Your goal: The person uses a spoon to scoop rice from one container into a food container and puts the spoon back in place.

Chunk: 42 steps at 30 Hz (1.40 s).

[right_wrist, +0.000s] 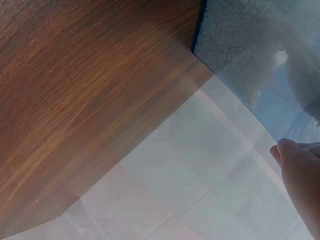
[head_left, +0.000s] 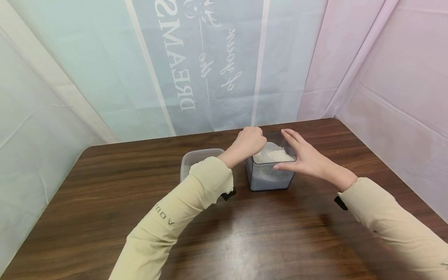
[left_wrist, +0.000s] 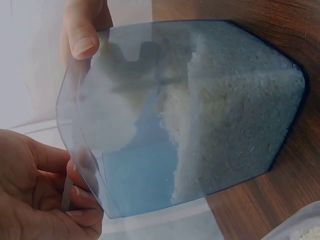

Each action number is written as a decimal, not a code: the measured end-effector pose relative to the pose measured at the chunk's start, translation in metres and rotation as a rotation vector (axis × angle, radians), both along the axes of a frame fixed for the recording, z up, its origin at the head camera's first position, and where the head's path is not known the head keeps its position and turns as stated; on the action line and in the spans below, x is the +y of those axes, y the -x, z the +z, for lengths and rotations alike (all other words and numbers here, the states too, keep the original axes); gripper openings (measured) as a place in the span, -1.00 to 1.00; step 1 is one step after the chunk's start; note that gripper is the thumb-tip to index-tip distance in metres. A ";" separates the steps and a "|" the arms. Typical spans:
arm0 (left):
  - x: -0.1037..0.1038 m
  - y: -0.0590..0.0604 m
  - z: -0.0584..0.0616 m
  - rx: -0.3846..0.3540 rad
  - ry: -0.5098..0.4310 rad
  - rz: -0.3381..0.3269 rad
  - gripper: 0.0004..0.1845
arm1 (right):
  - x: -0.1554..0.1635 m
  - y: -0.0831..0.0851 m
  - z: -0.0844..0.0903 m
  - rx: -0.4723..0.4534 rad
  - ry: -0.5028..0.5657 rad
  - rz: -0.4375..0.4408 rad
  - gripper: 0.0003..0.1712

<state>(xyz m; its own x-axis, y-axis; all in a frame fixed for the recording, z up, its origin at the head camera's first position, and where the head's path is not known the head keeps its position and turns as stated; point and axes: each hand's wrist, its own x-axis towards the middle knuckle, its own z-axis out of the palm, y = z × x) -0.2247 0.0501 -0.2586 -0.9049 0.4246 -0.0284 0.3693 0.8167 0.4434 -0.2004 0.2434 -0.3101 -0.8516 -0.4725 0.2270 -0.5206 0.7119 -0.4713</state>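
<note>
A tall see-through blue-grey container (head_left: pixel 268 179) with white rice (left_wrist: pixel 230 100) inside stands on the table, right of centre in the head view. My left hand (head_left: pixel 250 140) is at its rim, fingers curled round the thin translucent handle (left_wrist: pixel 67 192) of a scoop. The pale scoop (head_left: pixel 268 148) dips into the container beside heaped rice; its bowl shows blurred through the wall in the left wrist view. My right hand (head_left: pixel 308 157) grips the container's top edge from the right, thumb on the near side and fingers on the far side.
Left of the container, a second translucent tub (head_left: pixel 184 163) holds white rice, partly hidden behind my left forearm. Brown wood makes up the table (head_left: pixel 105 217). Printed cloth (head_left: pixel 217 58) hangs along the table's back edge, with pale cloth (head_left: pixel 402 85) at the right.
</note>
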 end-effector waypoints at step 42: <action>-0.023 -0.001 -0.003 0.005 -0.104 0.031 -0.63 | -0.001 -0.001 0.001 -0.008 -0.029 -0.024 0.19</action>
<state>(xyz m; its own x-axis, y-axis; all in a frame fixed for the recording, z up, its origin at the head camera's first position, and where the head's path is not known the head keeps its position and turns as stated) -0.2238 0.0273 -0.2613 -0.9177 0.3967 0.0188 0.3469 0.7775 0.5245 -0.1993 0.2425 -0.3090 -0.8643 -0.4585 0.2067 -0.4999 0.7376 -0.4539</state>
